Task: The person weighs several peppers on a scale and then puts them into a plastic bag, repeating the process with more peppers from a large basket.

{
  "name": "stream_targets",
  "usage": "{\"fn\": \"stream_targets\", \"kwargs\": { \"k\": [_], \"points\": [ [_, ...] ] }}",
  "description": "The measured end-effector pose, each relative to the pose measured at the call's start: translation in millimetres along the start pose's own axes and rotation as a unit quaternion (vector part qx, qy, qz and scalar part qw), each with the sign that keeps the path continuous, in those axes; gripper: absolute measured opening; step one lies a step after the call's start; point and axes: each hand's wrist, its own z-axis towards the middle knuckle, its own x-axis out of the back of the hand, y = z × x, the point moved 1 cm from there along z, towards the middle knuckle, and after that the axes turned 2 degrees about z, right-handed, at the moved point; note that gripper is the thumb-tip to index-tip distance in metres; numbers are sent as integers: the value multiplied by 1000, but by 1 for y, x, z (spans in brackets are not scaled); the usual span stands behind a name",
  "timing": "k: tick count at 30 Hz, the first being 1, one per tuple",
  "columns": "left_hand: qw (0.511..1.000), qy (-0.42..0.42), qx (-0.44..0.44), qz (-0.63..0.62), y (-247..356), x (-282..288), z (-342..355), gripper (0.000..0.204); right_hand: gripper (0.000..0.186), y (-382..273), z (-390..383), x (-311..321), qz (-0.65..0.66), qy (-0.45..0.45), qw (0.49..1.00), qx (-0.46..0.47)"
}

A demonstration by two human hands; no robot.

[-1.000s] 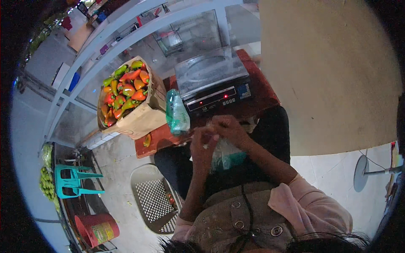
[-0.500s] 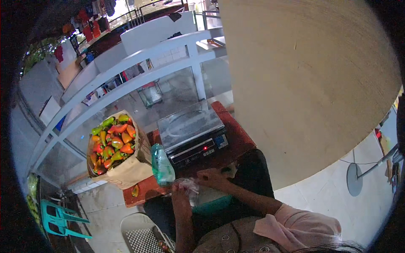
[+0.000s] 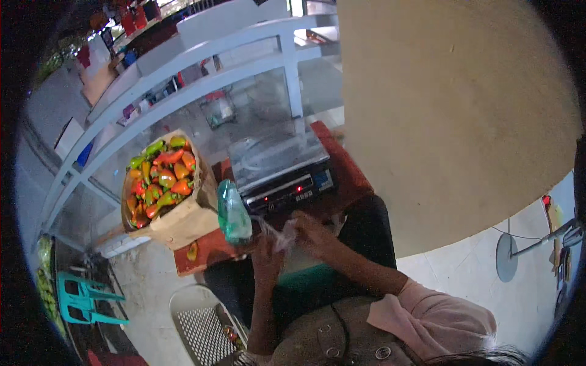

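A thin clear plastic bag [image 3: 282,236] stretches between my two hands, just in front of the scale. My left hand [image 3: 266,251] is closed on one side of it. The other side is pinched in my right hand [image 3: 309,233]. Close by my left hand, a pack of green-and-clear plastic [image 3: 234,215] leans against the black digital scale [image 3: 287,192], whose metal plate [image 3: 278,157] carries nothing. Left of them, a brown paper bag [image 3: 183,227] stands full of red, orange and green peppers [image 3: 160,178]. The fingertips are partly blurred.
Everything rests on a low red wooden table [image 3: 354,177], with one loose pepper [image 3: 192,251] at its left corner. A grey perforated basket [image 3: 204,332] sits at lower left, near a teal plastic stool [image 3: 76,299]. A pale railing [image 3: 201,100] and beige wall [image 3: 452,122] border the far side.
The clear plastic, bunched at my left hand before, now spans both hands. My right hand has drawn up to it. The whole view has shifted slightly.
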Motion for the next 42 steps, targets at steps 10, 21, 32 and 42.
{"fn": "stream_targets", "kwargs": {
  "k": [10,21,32,42],
  "points": [
    [960,164,-19,-226,-12,45,45,13,15,-60,-6,-6,-100,72,990,69],
    [988,100,-7,-113,23,-14,35,49,16,-56,-9,-7,-125,-1,989,76],
    [974,7,77,-215,32,0,23,17,14,-57,-16,-18,-520,-90,831,176],
    [925,-34,132,-353,31,6,11,11,18,-43,-9,-13,-498,-101,841,187]
  ]
}}
